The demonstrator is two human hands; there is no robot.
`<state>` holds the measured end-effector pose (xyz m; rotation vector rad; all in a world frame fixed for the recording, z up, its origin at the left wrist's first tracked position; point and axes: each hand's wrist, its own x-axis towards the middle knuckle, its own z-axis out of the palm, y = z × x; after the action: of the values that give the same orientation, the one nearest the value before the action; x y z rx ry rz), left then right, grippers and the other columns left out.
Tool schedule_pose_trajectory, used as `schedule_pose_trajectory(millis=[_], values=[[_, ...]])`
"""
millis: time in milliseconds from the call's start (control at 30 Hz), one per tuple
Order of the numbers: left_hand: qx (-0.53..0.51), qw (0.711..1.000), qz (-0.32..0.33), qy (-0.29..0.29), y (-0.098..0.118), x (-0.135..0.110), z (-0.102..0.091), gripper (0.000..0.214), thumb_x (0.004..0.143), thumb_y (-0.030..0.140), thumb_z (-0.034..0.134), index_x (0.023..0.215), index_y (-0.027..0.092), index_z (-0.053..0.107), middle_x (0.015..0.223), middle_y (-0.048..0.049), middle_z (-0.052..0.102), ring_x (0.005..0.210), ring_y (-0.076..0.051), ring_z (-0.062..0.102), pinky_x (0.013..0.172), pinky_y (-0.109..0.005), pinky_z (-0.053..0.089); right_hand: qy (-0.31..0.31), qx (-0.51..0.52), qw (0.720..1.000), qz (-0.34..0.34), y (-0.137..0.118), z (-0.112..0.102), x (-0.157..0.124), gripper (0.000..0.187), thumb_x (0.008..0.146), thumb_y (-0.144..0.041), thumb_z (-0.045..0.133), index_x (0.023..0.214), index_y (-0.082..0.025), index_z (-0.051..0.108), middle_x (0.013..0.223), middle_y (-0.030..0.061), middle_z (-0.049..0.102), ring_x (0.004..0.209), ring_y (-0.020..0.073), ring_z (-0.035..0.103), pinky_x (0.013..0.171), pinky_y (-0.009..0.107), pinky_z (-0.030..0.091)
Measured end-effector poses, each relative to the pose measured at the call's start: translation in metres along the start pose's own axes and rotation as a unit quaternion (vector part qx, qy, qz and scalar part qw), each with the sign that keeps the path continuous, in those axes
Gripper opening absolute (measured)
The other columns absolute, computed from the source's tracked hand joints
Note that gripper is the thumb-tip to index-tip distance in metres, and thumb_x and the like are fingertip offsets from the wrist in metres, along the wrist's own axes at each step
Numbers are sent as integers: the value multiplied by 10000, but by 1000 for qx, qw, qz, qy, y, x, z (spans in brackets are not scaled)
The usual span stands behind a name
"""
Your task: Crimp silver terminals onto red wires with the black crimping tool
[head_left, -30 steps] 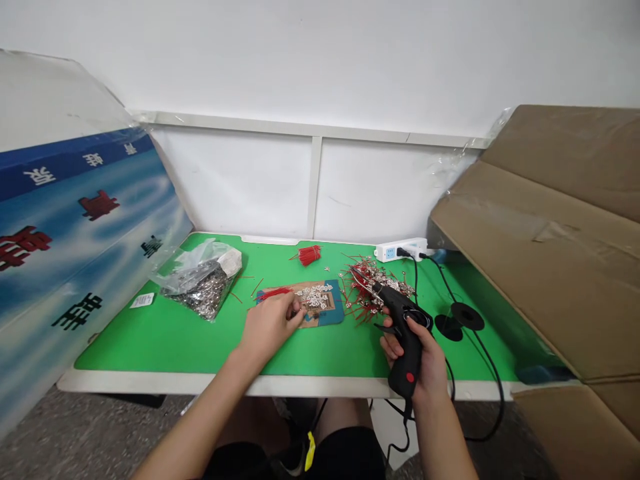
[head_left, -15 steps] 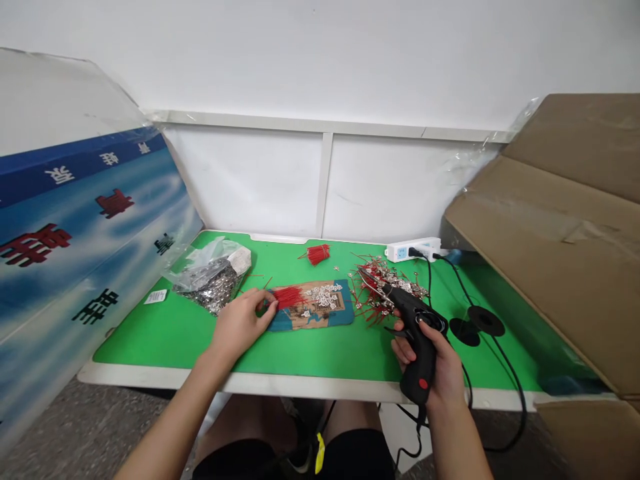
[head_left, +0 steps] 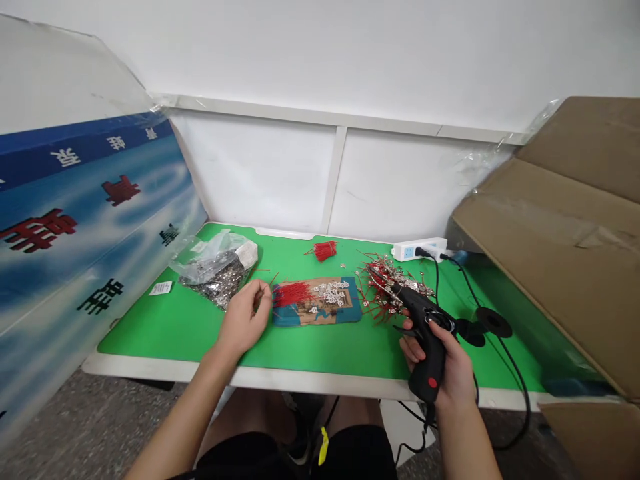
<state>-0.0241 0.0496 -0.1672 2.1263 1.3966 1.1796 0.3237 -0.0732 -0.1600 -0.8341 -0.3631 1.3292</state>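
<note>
My right hand [head_left: 453,363] grips a black soldering gun [head_left: 425,340] by its handle, the tip pointing up and left over a pile of red wires with small metal tabs [head_left: 395,283]. My left hand [head_left: 247,317] is closed, thumb and fingertips together, just beside the left ends of a row of red wires [head_left: 293,293]. Whatever lies in that pinch is too small to make out. The row rests on a blue and brown cardboard piece [head_left: 350,315], with silvery metal tabs [head_left: 331,293] at its right end.
A clear plastic bag of metal parts [head_left: 215,270] lies at the left, near a white label [head_left: 161,288]. Behind are a red wire bundle [head_left: 325,251] and a white power strip [head_left: 419,249]. A black spool [head_left: 493,323] and cables lie right. Cardboard panels [head_left: 560,253] flank the green table [head_left: 320,353].
My left hand has risen slightly, drawing back from the wire ends with its fingers more curled. My right hand still holds the soldering gun. The whole view has shifted slightly.
</note>
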Motion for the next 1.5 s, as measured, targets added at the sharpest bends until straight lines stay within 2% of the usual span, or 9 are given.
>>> schedule_pose_trajectory(millis=[167, 400, 633, 767, 967, 1067, 1200, 1333, 1500], values=[[-12, 1000, 4, 3, 1, 0, -1, 312, 1018, 292, 365, 766, 169, 502, 666, 2, 495, 625, -144, 471, 623, -279, 323, 5, -20, 1000, -16, 1, -1, 1, 400, 803, -362, 769, 1104, -100, 745, 893, 84, 645, 525, 76, 400, 446, 227, 394], [-26, 999, 14, -18, 2, 0, 0, 429, 1053, 391, 409, 684, 173, 419, 613, 23, 403, 574, -118, 397, 579, -270, 271, 18, -31, 999, -5, 0, 5, 1, 391, 758, -373, 810, 1049, -116, 770, 871, 87, 664, 518, 84, 409, 443, 228, 394], [-59, 998, 2, -16, -3, 0, 1, 337, 996, 448, 569, 858, 160, 679, 654, 24, 422, 607, -119, 413, 605, -260, 305, 27, -26, 999, 19, -1, 9, -1, 411, 714, -381, 851, 1014, -108, 786, 829, 99, 675, 500, 96, 408, 426, 244, 382], [-55, 998, -12, -8, -5, -1, 3, 281, 961, 432, 609, 925, 169, 701, 666, 27, 412, 616, -122, 416, 610, -259, 307, 28, -26, 999, 20, -1, 12, -1, 428, 691, -375, 868, 1012, -104, 789, 835, 104, 682, 500, 95, 413, 428, 236, 383], [-59, 998, -27, -19, -5, -1, 2, 243, 916, 406, 635, 904, 165, 663, 668, 33, 391, 615, -121, 401, 611, -255, 314, 16, -35, 999, 15, -1, 13, 0, 426, 683, -381, 870, 1002, -111, 786, 848, 91, 680, 490, 85, 417, 424, 227, 368], [-64, 997, -42, -18, -3, 0, 0, 327, 975, 464, 551, 885, 161, 634, 672, 27, 415, 615, -124, 408, 605, -258, 314, 6, -43, 999, 2, -1, 13, 0, 407, 688, -387, 864, 976, -109, 785, 849, 90, 679, 490, 86, 427, 435, 228, 375], [-49, 998, -34, -6, -2, 0, -1, 467, 1045, 477, 394, 702, 168, 455, 652, 11, 416, 616, -125, 401, 599, -270, 283, 0, -42, 999, -2, -1, 11, -1, 395, 717, -390, 847, 992, -112, 787, 864, 88, 677, 501, 86, 433, 448, 226, 387], [-47, 998, -17, -29, -3, 0, 1, 520, 1025, 496, 449, 633, 172, 342, 616, 18, 314, 589, -111, 335, 583, -271, 248, -2, -37, 999, -3, 0, 8, -1, 372, 741, -392, 832, 979, -110, 786, 858, 94, 678, 512, 88, 427, 456, 224, 399], [-52, 998, -18, -17, 0, 0, 0, 425, 985, 468, 562, 698, 156, 534, 642, 22, 359, 608, -111, 366, 600, -255, 291, -5, -38, 999, -4, 0, 10, -3, 375, 751, -385, 827, 1010, -117, 784, 863, 99, 682, 508, 86, 436, 450, 218, 399]])
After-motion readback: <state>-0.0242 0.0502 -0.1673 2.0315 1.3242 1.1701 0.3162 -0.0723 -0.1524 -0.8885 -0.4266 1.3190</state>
